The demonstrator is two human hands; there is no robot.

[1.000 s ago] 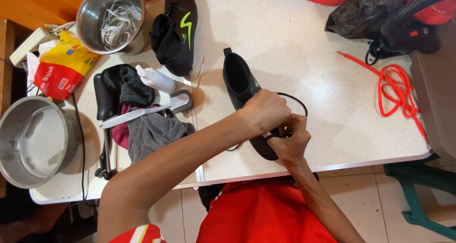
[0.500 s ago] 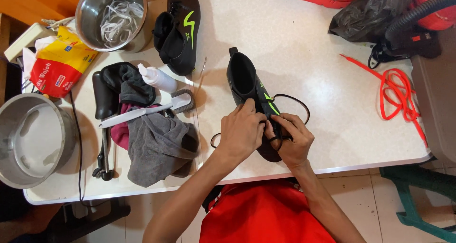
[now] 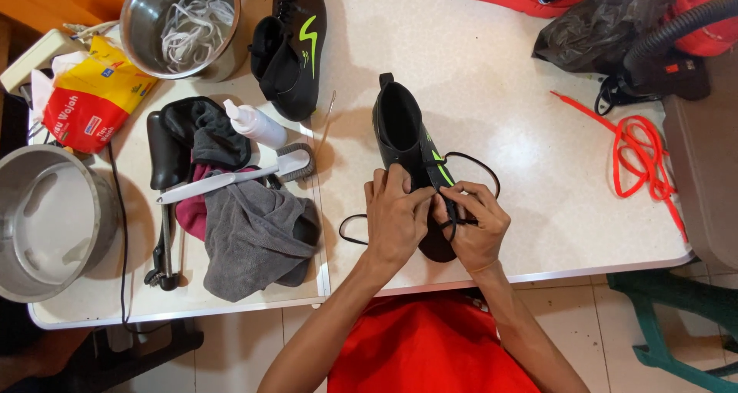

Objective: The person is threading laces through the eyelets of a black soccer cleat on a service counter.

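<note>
A black high-top sports shoe (image 3: 400, 128) with a yellow-green stripe lies on the white table (image 3: 500, 78), toe towards me. My left hand (image 3: 393, 220) grips the shoe's near side over the lacing area. My right hand (image 3: 475, 225) pinches the black shoelace (image 3: 475, 159) against the shoe. The lace loops out to the right of the shoe, and another loop trails left past my left wrist. A second matching black shoe (image 3: 294, 43) lies farther back on the table.
A metal bowl (image 3: 181, 24) holding white laces stands at the back left, a larger metal pot (image 3: 48, 220) at the left edge. Grey and dark cloths (image 3: 250, 235), a white brush (image 3: 231, 179) and a white bottle (image 3: 254, 124) lie left of me. Red laces (image 3: 638, 151) lie on the right.
My left hand has come down from above the shoe onto its near side, beside my right hand. The shoe has shifted slightly and the lace loops have changed shape.
</note>
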